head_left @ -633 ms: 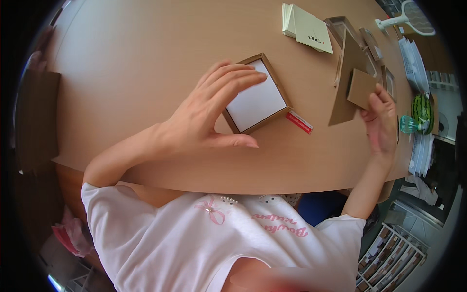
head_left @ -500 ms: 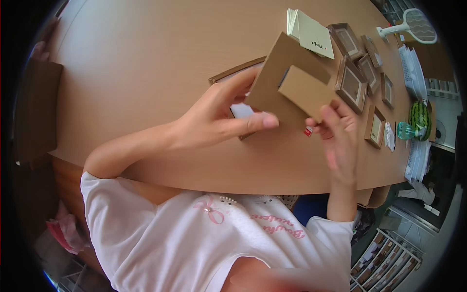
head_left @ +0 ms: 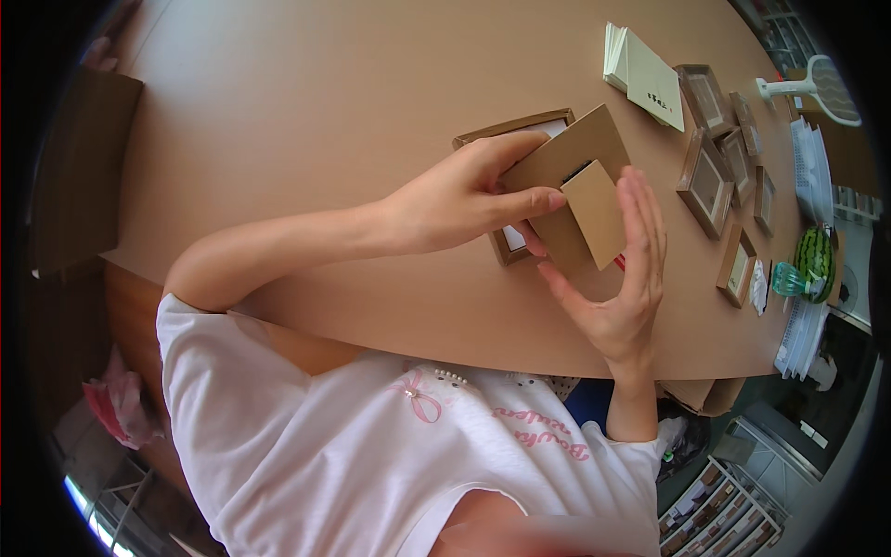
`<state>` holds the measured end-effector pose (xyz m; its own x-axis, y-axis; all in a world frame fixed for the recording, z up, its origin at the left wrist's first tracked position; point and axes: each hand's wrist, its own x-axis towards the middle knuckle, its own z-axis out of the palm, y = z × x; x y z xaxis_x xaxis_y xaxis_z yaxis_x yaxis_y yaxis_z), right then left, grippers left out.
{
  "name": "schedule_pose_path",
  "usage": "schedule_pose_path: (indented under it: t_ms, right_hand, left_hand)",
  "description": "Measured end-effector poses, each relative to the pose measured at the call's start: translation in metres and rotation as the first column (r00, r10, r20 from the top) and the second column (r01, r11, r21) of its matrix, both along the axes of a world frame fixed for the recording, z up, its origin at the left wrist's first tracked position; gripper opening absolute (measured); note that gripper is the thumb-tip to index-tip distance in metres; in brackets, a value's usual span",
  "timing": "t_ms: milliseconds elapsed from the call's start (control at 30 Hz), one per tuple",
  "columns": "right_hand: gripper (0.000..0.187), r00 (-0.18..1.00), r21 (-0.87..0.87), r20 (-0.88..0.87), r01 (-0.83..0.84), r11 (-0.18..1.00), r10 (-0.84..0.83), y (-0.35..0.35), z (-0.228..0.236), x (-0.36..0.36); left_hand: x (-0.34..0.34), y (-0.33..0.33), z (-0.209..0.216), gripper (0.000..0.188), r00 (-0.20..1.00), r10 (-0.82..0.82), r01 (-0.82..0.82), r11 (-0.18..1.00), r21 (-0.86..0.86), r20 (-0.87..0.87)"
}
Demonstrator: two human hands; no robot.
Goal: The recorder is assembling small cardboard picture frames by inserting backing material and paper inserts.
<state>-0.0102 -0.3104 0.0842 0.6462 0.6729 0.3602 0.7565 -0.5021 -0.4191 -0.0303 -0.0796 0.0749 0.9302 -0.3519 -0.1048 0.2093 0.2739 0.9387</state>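
Note:
My left hand (head_left: 473, 190) grips a brown backing board (head_left: 599, 135), with the thumb across its face and the fingers mostly behind it. A tan stand flap (head_left: 591, 215) is attached to the board, with a dark strip along its upper edge. My right hand (head_left: 617, 302) is open beside the flap, fingers stretched up and thumb apart; whether it touches the board I cannot tell. Behind its fingers shows a small red bit (head_left: 619, 263), mostly hidden. Beneath the board, a wooden picture frame (head_left: 510, 124) lies on the table, partly covered by hand and board.
Cream cards (head_left: 654, 82) lie in a stack at the far right. Several wooden frames (head_left: 707, 190) are grouped nearby. Along the right edge are a white racket-shaped swatter (head_left: 812, 88), white baskets (head_left: 812, 172), a watermelon (head_left: 814, 263) and a green bottle (head_left: 787, 278). A dark box (head_left: 88, 167) stands at left.
My right hand has let go of the stand flap and spread its fingers. The flap now lies closer to the board, which has turned and lowered. The whole view has shifted slightly.

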Motion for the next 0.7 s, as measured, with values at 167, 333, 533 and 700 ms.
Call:
schedule_pose_path:
  t_ms: [167,333,533,700]
  right_hand:
    - [0.1,0.998,0.016,-0.03,0.064,0.998,-0.064,0.006,0.004,-0.003]
    - [0.095,0.982,0.066,-0.064,0.182,0.981,-0.178,0.008,-0.006,-0.006]
    - [0.091,0.956,-0.125,-0.093,0.266,0.956,-0.278,0.027,-0.008,-0.012]
    - [0.091,0.955,-0.221,-0.053,0.274,0.936,-0.291,0.037,-0.012,-0.009]
  left_hand:
    - [-0.002,0.015,0.002,0.039,0.99,-0.14,0.139,0.99,-0.027,-0.01]
    - [0.011,0.046,-0.023,0.067,0.963,0.057,-0.119,0.967,0.227,0.263]
    - [0.008,0.051,-0.035,0.121,0.837,-0.123,-0.217,0.82,0.529,0.534]
    - [0.01,0.051,-0.039,0.113,0.809,-0.201,-0.213,0.775,0.595,0.552]
